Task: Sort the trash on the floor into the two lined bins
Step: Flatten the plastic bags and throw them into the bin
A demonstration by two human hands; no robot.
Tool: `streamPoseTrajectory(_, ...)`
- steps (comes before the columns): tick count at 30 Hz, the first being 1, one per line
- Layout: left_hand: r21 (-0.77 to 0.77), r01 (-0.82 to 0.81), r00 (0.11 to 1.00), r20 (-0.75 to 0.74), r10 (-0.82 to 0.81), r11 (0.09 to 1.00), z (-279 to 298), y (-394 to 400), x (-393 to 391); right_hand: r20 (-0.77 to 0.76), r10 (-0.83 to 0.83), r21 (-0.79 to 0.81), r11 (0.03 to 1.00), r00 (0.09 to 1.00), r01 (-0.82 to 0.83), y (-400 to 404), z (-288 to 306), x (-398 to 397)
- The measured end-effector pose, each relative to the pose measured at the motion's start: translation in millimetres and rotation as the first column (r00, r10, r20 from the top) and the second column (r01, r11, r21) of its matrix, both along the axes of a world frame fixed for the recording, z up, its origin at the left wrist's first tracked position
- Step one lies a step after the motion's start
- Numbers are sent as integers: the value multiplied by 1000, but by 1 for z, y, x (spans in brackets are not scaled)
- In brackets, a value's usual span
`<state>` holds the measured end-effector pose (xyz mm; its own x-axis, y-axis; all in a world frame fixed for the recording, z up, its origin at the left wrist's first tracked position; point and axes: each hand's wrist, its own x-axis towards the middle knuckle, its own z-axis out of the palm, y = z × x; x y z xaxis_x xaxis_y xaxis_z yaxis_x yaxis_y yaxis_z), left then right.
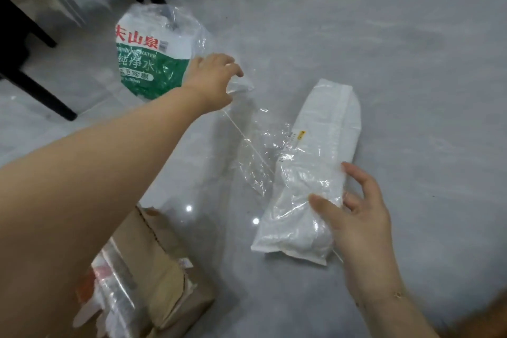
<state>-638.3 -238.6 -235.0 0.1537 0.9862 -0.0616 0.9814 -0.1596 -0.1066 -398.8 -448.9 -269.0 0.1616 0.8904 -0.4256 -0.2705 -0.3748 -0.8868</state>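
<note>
A long white padded pouch [323, 129] lies on the grey floor, partly inside a clear plastic bag [255, 156]. My right hand [354, 214] grips the pouch's near end, thumb on top. Stretched far forward, my left hand [216, 77] pinches the far corner of the clear bag. Beyond that hand lies a crumpled green-and-white water-pack wrapper [148, 63]. No bin shows in the head view.
A torn brown cardboard box [153, 263] with plastic wrap and paper scraps sits at the lower left. Black furniture legs [33, 85] stand at the left and back. The glossy grey floor [411, 63] spreads to the right.
</note>
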Motion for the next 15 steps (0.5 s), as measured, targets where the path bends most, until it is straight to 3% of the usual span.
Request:
streamPoseTrajectory(3, -98, -117, 985, -139, 103, 988, -25, 20, -12, 26, 40, -15, 999, 999, -39, 3, -9, -2)
streamPoseTrajectory(6, -282, -194, 980, -100, 173, 940, -51, 29, -20, 10, 52, -25, 998, 999, -52, 6, -13, -1)
streamPoseTrajectory(12, -320, -150, 988, -78, 132, 936, -55, 14, -18, 16, 41, -18, 999, 999, -41, 6, -14, -2)
streamPoseTrajectory(15, -345, -73, 994, 52, 97, 936, -49, -6, -5, -18, 21, -20, 1000, 1000, -21, 6, -9, -2)
